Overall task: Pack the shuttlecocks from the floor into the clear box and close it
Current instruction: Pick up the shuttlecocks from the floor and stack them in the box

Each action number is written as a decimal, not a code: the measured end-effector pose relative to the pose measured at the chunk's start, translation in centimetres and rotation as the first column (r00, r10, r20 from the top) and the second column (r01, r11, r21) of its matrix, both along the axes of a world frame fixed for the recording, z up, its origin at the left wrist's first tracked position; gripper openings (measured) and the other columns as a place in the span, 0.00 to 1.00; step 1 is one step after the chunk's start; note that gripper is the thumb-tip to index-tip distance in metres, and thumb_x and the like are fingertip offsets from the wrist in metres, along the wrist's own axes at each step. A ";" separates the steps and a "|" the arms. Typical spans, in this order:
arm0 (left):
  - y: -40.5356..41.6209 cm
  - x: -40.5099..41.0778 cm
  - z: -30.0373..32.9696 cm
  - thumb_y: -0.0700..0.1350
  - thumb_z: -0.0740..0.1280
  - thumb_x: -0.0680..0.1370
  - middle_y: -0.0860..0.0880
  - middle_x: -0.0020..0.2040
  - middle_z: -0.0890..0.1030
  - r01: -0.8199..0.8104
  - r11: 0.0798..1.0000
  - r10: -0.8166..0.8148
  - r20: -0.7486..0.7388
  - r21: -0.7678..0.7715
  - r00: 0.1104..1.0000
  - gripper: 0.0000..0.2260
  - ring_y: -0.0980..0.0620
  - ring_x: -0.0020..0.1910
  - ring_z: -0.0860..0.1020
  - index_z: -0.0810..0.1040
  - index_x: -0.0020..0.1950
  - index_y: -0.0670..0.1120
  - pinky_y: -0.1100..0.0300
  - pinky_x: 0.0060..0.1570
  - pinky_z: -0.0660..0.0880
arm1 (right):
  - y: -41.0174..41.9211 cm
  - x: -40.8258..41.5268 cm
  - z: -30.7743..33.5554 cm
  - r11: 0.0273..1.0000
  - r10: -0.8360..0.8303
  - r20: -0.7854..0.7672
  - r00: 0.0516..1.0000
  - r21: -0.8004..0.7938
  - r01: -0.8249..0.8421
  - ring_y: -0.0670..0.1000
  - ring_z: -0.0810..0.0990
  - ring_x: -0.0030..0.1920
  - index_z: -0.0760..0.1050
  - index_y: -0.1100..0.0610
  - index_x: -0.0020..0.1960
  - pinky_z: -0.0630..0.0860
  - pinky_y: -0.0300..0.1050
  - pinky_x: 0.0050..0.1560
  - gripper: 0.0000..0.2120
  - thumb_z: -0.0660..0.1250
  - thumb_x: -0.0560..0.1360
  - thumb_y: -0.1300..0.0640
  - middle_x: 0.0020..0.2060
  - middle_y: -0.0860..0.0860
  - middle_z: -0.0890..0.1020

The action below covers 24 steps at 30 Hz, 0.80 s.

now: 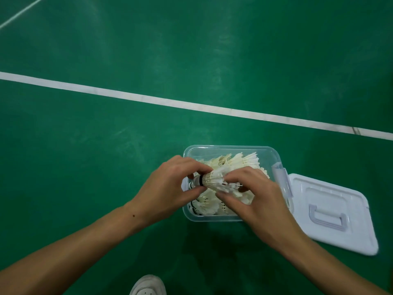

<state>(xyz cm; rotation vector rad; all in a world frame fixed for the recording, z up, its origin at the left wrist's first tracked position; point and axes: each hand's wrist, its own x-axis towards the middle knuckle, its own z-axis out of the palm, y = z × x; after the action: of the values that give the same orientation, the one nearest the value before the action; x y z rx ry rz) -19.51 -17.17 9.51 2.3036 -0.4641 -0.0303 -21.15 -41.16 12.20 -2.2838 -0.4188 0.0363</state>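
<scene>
Green court floor (pixel 106 145) with dull sheen and scuffs, white line (pixel 170 102) slanting across mid-frame, second white line (pixel 21 11) upper left

Head view, steeply downward, seemingly close above floor (pixel 106 50).

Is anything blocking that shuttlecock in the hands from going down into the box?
Nothing visible. The shuttlecock is held right above the open clear box; the lid lies off to the right on the floor, leaving the opening free.
</scene>
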 end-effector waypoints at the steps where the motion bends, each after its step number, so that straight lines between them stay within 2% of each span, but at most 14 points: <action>1: -0.3 0.1 0.0 0.49 0.78 0.77 0.64 0.54 0.82 0.011 1.000 -0.011 0.000 0.000 1.000 0.17 0.60 0.51 0.77 0.83 0.65 0.56 0.66 0.48 0.71 | 0.1 -0.1 -0.3 1.000 -0.005 0.049 0.999 -0.008 0.006 0.46 0.78 0.54 0.83 0.46 0.54 0.79 0.48 0.51 0.08 0.77 0.75 0.49 0.49 0.39 0.83; 4: -0.2 0.1 -0.2 0.53 0.78 0.76 0.63 0.55 0.82 0.042 0.999 -0.042 -0.016 0.003 0.999 0.18 0.60 0.52 0.76 0.82 0.65 0.57 0.67 0.49 0.70 | -0.6 -0.6 -0.9 0.998 -0.048 0.139 0.989 -0.044 0.055 0.49 0.78 0.52 0.83 0.49 0.52 0.78 0.49 0.49 0.06 0.77 0.76 0.53 0.47 0.41 0.83; 6: 0.6 0.0 -0.4 0.58 0.77 0.75 0.63 0.57 0.82 0.059 0.995 -0.059 0.000 0.086 0.998 0.20 0.61 0.52 0.73 0.81 0.65 0.58 0.61 0.50 0.73 | -1.4 -1.5 -1.1 0.992 -0.073 0.177 0.981 -0.090 0.090 0.49 0.78 0.49 0.83 0.52 0.51 0.78 0.49 0.46 0.06 0.78 0.76 0.55 0.45 0.42 0.83; 8: 1.2 -0.4 -0.7 0.60 0.78 0.73 0.62 0.57 0.83 0.074 0.974 -0.085 0.044 0.214 0.995 0.23 0.58 0.52 0.72 0.81 0.65 0.57 0.58 0.48 0.74 | -2.1 -2.3 -1.4 0.983 -0.086 0.191 0.978 -0.144 0.115 0.48 0.77 0.47 0.83 0.52 0.50 0.78 0.48 0.44 0.05 0.77 0.75 0.54 0.44 0.42 0.82; 11: 1.2 -1.2 -1.5 0.60 0.79 0.71 0.60 0.54 0.85 0.113 0.937 -0.146 0.077 0.332 0.986 0.24 0.54 0.48 0.74 0.82 0.65 0.54 0.60 0.43 0.73 | -2.1 -3.2 -2.1 0.973 -0.074 0.151 0.986 -0.208 0.104 0.46 0.77 0.46 0.83 0.51 0.49 0.77 0.45 0.43 0.07 0.79 0.74 0.54 0.43 0.40 0.81; 18: -0.4 -1.3 -2.0 0.58 0.81 0.69 0.61 0.50 0.86 0.105 0.932 -0.134 0.060 0.348 0.989 0.23 0.53 0.47 0.78 0.83 0.61 0.53 0.58 0.41 0.73 | -0.1 -2.9 -3.4 0.948 -0.065 0.070 0.995 -0.306 0.084 0.45 0.76 0.44 0.83 0.48 0.46 0.73 0.41 0.41 0.05 0.77 0.74 0.51 0.41 0.39 0.82; 20: -0.9 -1.2 -2.2 0.58 0.81 0.68 0.61 0.49 0.86 0.102 0.929 -0.136 0.072 0.355 0.988 0.22 0.52 0.46 0.77 0.84 0.58 0.53 0.57 0.41 0.72 | 0.1 -2.5 -3.7 0.940 -0.077 0.014 0.997 -0.331 0.077 0.45 0.75 0.43 0.82 0.46 0.45 0.74 0.43 0.41 0.04 0.75 0.76 0.48 0.39 0.39 0.82; 22: -1.3 -1.1 -2.4 0.59 0.82 0.67 0.60 0.47 0.86 0.099 0.923 -0.141 0.087 0.372 0.986 0.21 0.51 0.44 0.76 0.84 0.56 0.53 0.56 0.40 0.71 | 0.4 -2.0 -3.8 0.932 -0.090 -0.063 0.994 -0.357 0.062 0.46 0.75 0.42 0.80 0.47 0.42 0.75 0.46 0.39 0.08 0.71 0.77 0.45 0.35 0.41 0.80; 24: -1.6 -1.0 -2.6 0.59 0.82 0.67 0.59 0.46 0.86 0.089 0.908 -0.141 0.098 0.409 0.985 0.21 0.50 0.44 0.76 0.84 0.55 0.53 0.56 0.40 0.70 | 0.7 -1.6 -3.9 0.916 -0.105 -0.131 0.986 -0.399 0.045 0.45 0.75 0.38 0.78 0.49 0.39 0.71 0.45 0.34 0.12 0.69 0.78 0.44 0.32 0.44 0.78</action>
<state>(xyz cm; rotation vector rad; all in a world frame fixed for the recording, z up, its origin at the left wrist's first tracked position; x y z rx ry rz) -20.54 -18.82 6.89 2.6912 -0.7153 -0.0430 -22.75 -40.45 8.35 -2.6716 -0.2603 0.2755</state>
